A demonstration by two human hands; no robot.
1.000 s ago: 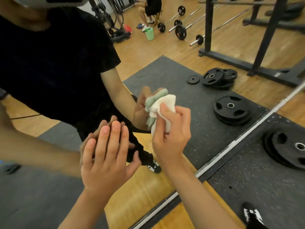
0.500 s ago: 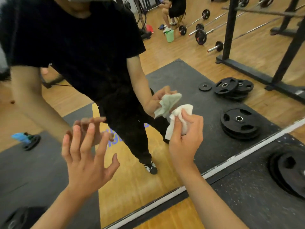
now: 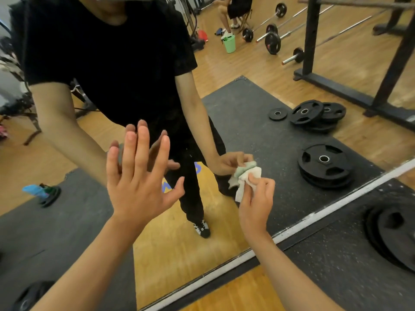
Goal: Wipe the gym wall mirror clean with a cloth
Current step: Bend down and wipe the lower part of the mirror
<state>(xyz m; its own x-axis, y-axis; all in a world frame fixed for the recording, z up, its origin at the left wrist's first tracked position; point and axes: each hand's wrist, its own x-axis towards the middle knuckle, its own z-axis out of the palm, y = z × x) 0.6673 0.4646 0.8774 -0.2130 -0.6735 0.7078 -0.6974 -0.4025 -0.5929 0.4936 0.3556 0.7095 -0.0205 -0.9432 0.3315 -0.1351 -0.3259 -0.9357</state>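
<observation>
Cloth (image 3: 247, 179): white, crumpled, low against the wall mirror (image 3: 235, 113), meeting its reflection | your right hand (image 3: 256, 198): thumb and fingers pinch the wad from behind | your left hand (image 3: 139, 182): fingers straight, spread at the glass, holding nothing | handling: likely light, soft, bunches easily; grip the gathered back, present a flat pad.

Seen in reflection, the person wears a plain black T-shirt (image 3: 112, 63) with a round neck and short sleeves (image 3: 184, 57) that end above the elbows. The forearms (image 3: 89, 265) are bare down to the wrists, and the left hand (image 3: 139, 187) and right hand (image 3: 256, 203) are bare too, with short nails. The trousers (image 3: 190, 187) are long and black. 1 shoe (image 3: 202, 228) shows, black with white markings.
</observation>
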